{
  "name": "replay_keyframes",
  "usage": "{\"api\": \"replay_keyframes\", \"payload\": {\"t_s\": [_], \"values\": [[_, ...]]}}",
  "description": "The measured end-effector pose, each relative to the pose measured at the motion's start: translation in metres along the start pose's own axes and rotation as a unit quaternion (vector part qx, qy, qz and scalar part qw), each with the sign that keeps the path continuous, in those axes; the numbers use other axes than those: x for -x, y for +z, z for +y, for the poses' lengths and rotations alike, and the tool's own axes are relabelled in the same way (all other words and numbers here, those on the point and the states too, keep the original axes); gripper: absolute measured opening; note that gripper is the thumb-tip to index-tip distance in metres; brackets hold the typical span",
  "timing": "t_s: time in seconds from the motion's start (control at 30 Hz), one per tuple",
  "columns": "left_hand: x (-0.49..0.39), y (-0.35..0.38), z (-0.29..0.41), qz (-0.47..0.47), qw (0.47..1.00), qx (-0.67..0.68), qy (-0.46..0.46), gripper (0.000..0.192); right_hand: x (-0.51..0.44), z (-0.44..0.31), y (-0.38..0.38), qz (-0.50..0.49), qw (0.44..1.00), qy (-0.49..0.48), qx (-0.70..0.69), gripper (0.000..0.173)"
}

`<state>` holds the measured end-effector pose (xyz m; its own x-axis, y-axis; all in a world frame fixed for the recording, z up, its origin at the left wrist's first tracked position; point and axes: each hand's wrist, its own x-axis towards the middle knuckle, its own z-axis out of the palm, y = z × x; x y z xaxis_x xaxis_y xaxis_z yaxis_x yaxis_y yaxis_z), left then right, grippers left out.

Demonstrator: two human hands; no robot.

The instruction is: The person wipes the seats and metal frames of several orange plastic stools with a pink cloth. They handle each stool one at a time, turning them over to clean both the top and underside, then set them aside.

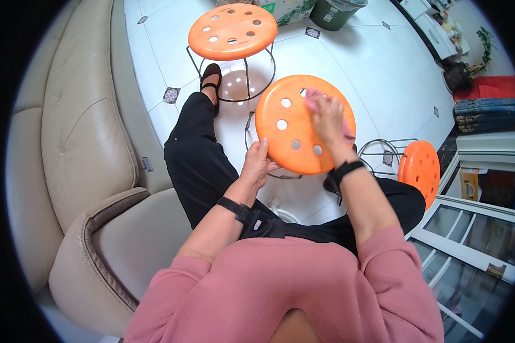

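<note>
An orange round plastic stool seat (268, 118) with holes lies before me, its dark metal legs partly showing beneath. My left hand (258, 163) grips the seat's near left edge, thumb on top and fingers underneath. My right hand (328, 118) presses a pink cloth (314, 97) on the seat's upper right part, over some of the holes; the cloth's other end hangs out by the wrist. A second orange stool (234, 32) stands upright on the floor beyond my left foot. Another orange stool (429, 171) lies on its side to the right, past my knee.
A beige leather sofa (81, 103) runs along the left. At the top stand a green waste bin (337, 15) and a printed carton (289, 10). On the right are a white glass-paned cabinet (468, 231), folded blue textiles (487, 113) and a dark plant pot (457, 76).
</note>
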<state>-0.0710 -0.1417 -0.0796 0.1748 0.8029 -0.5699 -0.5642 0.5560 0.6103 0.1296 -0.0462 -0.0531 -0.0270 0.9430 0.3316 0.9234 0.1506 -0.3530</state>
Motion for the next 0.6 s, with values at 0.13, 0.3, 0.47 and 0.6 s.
{"api": "replay_keyframes", "payload": {"t_s": [0.13,0.3,0.47,0.6], "values": [[-0.003,0.002,-0.001,0.022,1.000,-0.002,-0.011,0.035,0.093,-0.058,-0.011,-0.068,0.982,-0.095,-0.147,0.034],[-0.002,0.000,-0.004,0.032,0.999,0.006,-0.017,0.033,0.085,-0.044,-0.022,-0.088,0.969,-0.163,-0.162,0.030],[-0.002,0.003,-0.002,0.027,1.000,-0.001,-0.005,0.033,-0.018,0.021,-0.009,-0.029,0.999,-0.045,-0.008,0.030],[-0.005,0.008,-0.002,0.019,1.000,0.020,-0.007,0.033,-0.055,0.027,0.009,-0.027,0.988,0.143,0.043,0.034]]}}
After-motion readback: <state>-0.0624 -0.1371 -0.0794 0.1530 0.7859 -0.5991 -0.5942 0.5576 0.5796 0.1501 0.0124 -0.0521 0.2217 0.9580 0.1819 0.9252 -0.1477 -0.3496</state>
